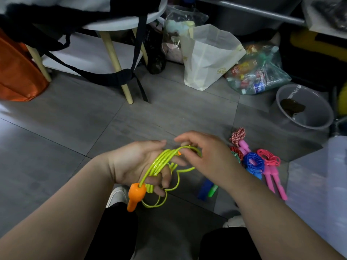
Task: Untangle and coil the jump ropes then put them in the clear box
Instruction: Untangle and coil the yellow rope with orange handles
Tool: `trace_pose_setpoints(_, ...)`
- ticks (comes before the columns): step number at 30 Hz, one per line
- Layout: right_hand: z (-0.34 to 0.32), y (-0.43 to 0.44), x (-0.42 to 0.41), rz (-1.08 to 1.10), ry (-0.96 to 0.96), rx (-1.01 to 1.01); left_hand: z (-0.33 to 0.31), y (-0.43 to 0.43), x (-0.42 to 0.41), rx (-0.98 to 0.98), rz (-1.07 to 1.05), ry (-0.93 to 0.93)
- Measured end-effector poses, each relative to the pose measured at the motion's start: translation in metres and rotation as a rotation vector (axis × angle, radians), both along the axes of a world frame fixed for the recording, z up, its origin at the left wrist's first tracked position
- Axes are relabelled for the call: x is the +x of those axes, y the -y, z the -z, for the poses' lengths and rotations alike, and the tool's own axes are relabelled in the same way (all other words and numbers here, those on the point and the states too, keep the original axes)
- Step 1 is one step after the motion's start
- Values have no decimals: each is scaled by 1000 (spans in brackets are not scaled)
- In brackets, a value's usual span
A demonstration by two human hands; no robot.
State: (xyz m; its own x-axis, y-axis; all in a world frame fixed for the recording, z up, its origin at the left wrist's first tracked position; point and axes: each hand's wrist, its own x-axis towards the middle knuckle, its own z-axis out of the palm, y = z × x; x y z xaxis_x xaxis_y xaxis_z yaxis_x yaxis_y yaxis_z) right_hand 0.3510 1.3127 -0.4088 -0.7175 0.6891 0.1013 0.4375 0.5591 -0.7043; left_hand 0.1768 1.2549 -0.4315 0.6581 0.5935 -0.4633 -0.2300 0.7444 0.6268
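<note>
Nearest: dark trouser knees [112,231] and a white shoe [117,196] on grey floor tiles [56,128]. Just beyond, left hand [139,162], palm up, fingers curled round a coil of yellow-green jump rope [159,164]. Grips several loops, orange handle [136,194] hanging below the little finger. Right hand [206,156] close beside it, thumb and forefinger pinching the top of the same coil, other fingers loosely bent. To the right on the floor, heaped together: blue rope [253,162], pink rope [269,158] with pink handles [277,184], red-and-white braided rope [238,135]. Farther off, grey bucket [319,113], white paper bag [208,57], then a round white table [122,25] on wooden legs.
</note>
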Motion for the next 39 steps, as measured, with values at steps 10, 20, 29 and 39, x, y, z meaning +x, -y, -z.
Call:
trace_pose_setpoints(10, 19, -3, -4, 137, 235, -286, -8, -2, -6, 161, -328, 693)
trace_pose_setpoints(20, 14, 20, 1, -166, 440, -282, -13, -14, 1, 142, -940, 5)
trace_pose_setpoints(29, 2, 11, 5, -69, 128, -163, 2, -2, 14, 1, -233, -359)
trace_pose_setpoints(39, 10, -12, 12, 293, -114, -329, -1, -2, 5, 105, -5, 165)
